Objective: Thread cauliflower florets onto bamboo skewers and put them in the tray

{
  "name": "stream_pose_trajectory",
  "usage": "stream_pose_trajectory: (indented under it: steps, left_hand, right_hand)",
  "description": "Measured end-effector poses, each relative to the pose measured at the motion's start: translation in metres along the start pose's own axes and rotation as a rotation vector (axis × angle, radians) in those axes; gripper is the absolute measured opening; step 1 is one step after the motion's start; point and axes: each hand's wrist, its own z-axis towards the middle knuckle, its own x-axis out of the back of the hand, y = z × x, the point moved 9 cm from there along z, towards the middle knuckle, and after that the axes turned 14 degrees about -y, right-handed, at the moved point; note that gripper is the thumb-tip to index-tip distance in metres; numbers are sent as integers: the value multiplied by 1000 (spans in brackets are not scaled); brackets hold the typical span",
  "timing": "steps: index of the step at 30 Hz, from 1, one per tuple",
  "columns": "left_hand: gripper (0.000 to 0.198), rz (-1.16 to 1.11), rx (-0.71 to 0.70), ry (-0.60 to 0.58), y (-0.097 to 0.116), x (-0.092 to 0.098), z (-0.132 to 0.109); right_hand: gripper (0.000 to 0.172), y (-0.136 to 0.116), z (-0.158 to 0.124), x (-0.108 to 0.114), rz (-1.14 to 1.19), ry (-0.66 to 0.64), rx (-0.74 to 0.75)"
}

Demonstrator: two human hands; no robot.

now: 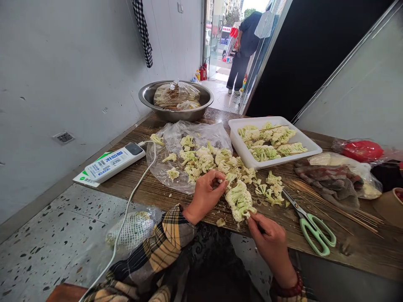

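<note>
My left hand [208,193] pinches at the upper left end of a bunch of cauliflower florets [239,200] near the table's front edge. At the bunch's lower end, the fingers of my right hand [267,239] are closed on it. A pile of loose florets [204,161] lies just beyond, partly on a clear plastic bag [176,134]. Behind and to the right, a white tray [273,163] holds several florets on thin sticks. More loose florets [273,188] lie between the tray and my right hand.
Green-handled scissors [315,230], wooden skewers [340,205] and a crumpled cloth [333,184] lie on the right. A metal basin [176,113] with bags stands at the back. A white device [115,162] with a cable is on the left. A person [245,42] stands in the doorway.
</note>
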Motion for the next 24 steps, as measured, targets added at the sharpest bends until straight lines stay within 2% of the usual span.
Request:
stream_pose_trajectory:
  steps: [9,12,17,20,24]
  left_hand:
    - [10,8,-16,-78,3,-9,0]
    - [13,-99,29,-105,1,-9,1]
    - [32,-405,68,-197,1,-13,3]
    - [33,-380,79,-235,0,-16,4]
    - [25,-349,98,-250,-1,-20,9]
  right_hand:
    - [24,2,1,1,8,-4,-42]
    - [25,2,2,3,13,6,-53]
    - [26,6,4,2,55,-38,-96]
    - [26,6,4,0,80,-58,-107]
    - [26,9,6,-4,157,-98,-128]
